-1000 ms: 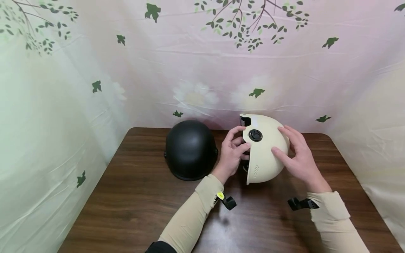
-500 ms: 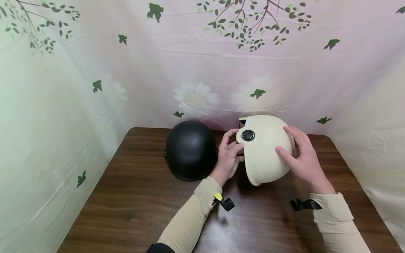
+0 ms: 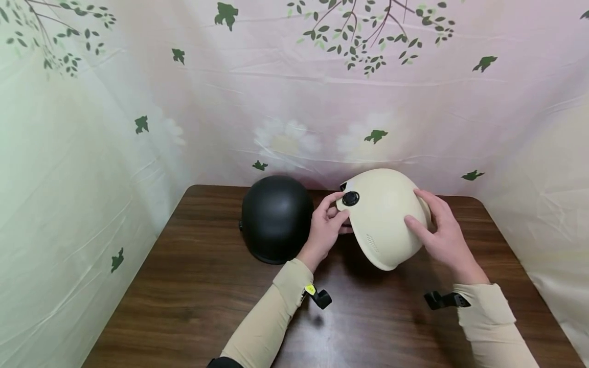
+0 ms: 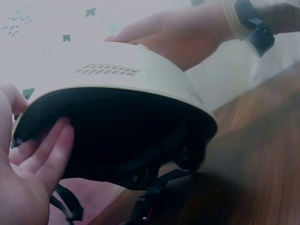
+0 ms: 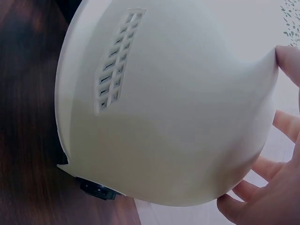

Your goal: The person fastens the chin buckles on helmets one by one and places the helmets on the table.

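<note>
A cream helmet [image 3: 384,220] is held tilted over the table's back right part, between both hands. My left hand [image 3: 322,225] grips its left rim beside a round black knob [image 3: 351,198]. In the left wrist view, the fingers reach into the dark lining [image 4: 122,131], and a black strap [image 4: 70,204] hangs below. My right hand [image 3: 439,232] holds the rounded shell from the right, thumb and fingers spread around it. Slotted vents [image 5: 115,65] show on the shell in the right wrist view. Whether the helmet touches the table is hard to tell.
A black helmet [image 3: 277,220] sits dome up on the brown wooden table [image 3: 198,286], close to the left hand. Behind the table's back edge hangs a printed fabric backdrop [image 3: 207,112], with more fabric on both sides.
The cream helmet has turned counter-clockwise: its knob side shifted left and its lower brim swung right. My left hand moved slightly left with the rim; my right hand shifted slightly right.
</note>
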`<state>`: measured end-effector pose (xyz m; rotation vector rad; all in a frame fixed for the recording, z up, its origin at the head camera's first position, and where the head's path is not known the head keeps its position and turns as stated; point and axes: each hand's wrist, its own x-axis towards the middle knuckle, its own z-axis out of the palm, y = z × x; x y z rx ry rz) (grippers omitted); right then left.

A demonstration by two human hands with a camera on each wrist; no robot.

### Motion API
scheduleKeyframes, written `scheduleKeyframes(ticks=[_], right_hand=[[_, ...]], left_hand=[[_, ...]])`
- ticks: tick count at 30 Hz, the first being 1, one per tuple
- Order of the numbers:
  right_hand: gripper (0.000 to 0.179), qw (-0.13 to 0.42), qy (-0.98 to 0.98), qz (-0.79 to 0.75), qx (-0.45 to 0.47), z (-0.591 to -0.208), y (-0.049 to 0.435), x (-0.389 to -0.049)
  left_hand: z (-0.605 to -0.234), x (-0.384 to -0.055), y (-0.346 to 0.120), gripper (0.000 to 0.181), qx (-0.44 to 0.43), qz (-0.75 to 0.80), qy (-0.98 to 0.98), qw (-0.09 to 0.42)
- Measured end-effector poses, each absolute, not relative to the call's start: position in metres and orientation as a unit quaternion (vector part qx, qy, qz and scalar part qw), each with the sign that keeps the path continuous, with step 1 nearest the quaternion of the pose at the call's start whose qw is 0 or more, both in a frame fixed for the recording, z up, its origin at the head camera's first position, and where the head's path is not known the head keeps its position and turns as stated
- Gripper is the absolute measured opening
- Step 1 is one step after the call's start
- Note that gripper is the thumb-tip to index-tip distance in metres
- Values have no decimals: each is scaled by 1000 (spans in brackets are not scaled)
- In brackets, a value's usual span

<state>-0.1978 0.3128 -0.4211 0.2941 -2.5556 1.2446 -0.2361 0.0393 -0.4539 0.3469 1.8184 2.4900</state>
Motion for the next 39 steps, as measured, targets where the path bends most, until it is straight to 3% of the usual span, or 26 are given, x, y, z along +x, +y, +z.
scheduleKeyframes(ticks=[9,20,39], right_hand=[[71,129,-885,437,96,-421,316,-198],[72,119,-886,439,95,-422,317,-197],[82,79,-903,407,113,-434,307,-197]], left_hand=[[-441,-236,28,46,117,700,704,2],[-433,-237,20,47,147,540,819,-125],[-435,-234,21,60,188,502,841,-70]])
